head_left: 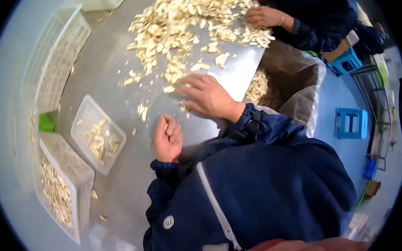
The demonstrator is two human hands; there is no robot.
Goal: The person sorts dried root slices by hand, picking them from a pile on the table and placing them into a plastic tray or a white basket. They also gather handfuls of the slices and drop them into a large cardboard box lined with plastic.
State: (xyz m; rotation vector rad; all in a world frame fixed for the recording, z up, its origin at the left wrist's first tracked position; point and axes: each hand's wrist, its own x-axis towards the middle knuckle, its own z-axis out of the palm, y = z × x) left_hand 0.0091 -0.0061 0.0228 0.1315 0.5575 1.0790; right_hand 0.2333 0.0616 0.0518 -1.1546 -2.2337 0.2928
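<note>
My left hand (168,140) is curled closed above the metal table (112,75), palm side up; a small pale spot shows at its fingertips, too small to name. Further up, my right hand (207,97) reaches over the table, palm down, its fingers stretched out and slightly blurred, at the lower edge of the pale dried slices (173,24). A few loose slices (142,111) lie between and beside my hands. Left of them sits a shallow white tray (80,132) with some slices in it.
White baskets (63,55) line the left edge; a lower one (76,182) holds many slices. Beside my right arm, a bin with a clear liner (314,81) contains slices. A co-worker's hand (265,16) touches the pile at top right. Blue stools (350,123) stand on the floor.
</note>
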